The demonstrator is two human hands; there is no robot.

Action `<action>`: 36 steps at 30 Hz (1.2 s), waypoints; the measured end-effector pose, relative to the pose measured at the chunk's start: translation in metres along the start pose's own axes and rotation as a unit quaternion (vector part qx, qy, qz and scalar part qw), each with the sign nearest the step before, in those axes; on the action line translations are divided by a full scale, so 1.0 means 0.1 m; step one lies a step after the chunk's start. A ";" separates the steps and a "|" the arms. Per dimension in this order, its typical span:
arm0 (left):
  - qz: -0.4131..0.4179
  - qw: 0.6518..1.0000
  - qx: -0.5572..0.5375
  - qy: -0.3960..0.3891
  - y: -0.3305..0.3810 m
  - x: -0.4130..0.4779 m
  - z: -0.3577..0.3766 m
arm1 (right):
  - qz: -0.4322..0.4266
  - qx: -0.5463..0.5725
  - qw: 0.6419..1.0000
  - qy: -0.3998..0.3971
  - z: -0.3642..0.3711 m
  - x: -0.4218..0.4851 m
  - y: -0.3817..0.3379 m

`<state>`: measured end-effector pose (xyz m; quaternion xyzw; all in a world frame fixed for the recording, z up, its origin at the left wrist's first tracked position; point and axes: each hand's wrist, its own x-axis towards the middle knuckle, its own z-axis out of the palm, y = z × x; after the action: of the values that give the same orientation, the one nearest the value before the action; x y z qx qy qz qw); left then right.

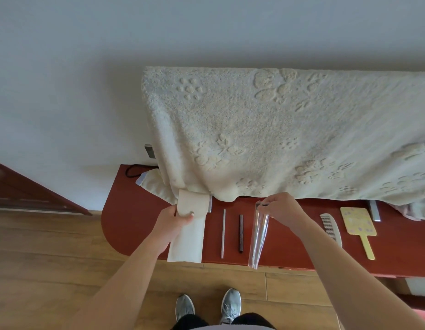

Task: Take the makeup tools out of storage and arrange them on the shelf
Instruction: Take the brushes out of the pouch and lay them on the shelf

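Currently, the left hand (174, 220) grips the cream fabric pouch (188, 239) at its left edge, thumb just beside the metal snap (192, 213). The pouch lies unrolled on the red shelf (130, 217), extending from the grip toward the person. The right hand (281, 208) pinches the top of a clear plastic sleeve (259, 236), which hangs tilted below the fingers. Between the two grips lie a thin pale stick (223, 233) and a dark pencil (241, 233), parallel and apart. Right of the right-hand grip lie a white comb (330, 228) and a yellow hand mirror (358, 221).
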<state>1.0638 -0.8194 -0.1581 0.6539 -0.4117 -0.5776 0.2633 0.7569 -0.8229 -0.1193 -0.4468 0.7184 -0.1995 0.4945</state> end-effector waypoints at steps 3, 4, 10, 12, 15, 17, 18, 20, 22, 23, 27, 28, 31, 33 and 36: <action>-0.014 0.999 0.023 0.028 -0.11 0.08 0.00 | 0.014 -0.008 1.000 -0.013 0.00 0.10 0.08; -0.020 0.999 0.029 0.032 -0.15 0.10 0.00 | 0.019 -0.009 1.000 -0.017 0.00 0.13 0.11; -0.036 0.996 0.050 0.065 -0.31 0.25 0.05 | 0.041 -0.032 0.998 -0.036 0.04 0.34 0.25; -0.038 0.995 0.060 0.070 -0.32 0.29 0.07 | 0.047 -0.032 0.997 -0.043 0.06 0.42 0.30; -0.041 0.994 0.068 0.073 -0.34 0.37 0.09 | 0.047 -0.047 0.996 -0.051 0.09 0.52 0.38; -0.045 0.993 0.072 0.076 -0.34 0.41 0.11 | 0.036 -0.065 0.996 -0.051 0.11 0.58 0.44; -0.046 0.993 0.073 0.078 -0.35 0.43 0.12 | 0.028 -0.072 0.996 -0.050 0.12 0.61 0.47; -0.048 0.992 0.077 0.084 -0.37 0.47 0.14 | 0.015 -0.084 0.995 -0.045 0.15 0.66 0.52; -0.043 0.992 0.083 0.088 -0.40 0.51 0.15 | 0.001 -0.097 0.995 -0.037 0.17 0.71 0.57; -0.039 0.992 0.086 0.089 -0.41 0.53 0.16 | -0.005 -0.106 0.994 -0.034 0.18 0.74 0.60; -0.030 0.989 0.101 0.100 -0.47 0.60 0.16 | -0.027 -0.161 0.986 -0.028 0.23 0.83 0.69; -0.027 0.988 0.110 0.104 -0.48 0.62 0.17 | -0.030 -0.169 0.985 -0.021 0.25 0.85 0.71; -0.016 0.983 0.138 0.119 -0.50 0.63 0.18 | -0.035 -0.181 0.983 -0.011 0.28 0.90 0.77; -0.014 0.980 0.155 0.125 -0.53 0.64 0.17 | -0.045 -0.196 0.979 -0.009 0.30 0.92 0.83; -0.009 0.976 0.174 0.132 -0.57 0.66 0.14 | -0.052 -0.217 0.975 0.001 0.32 0.93 0.86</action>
<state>1.0627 -0.8435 -0.2428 0.7641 -0.4609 -0.4082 0.1924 0.7368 -0.8512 -0.2456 -0.5798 0.7208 -0.0648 0.3744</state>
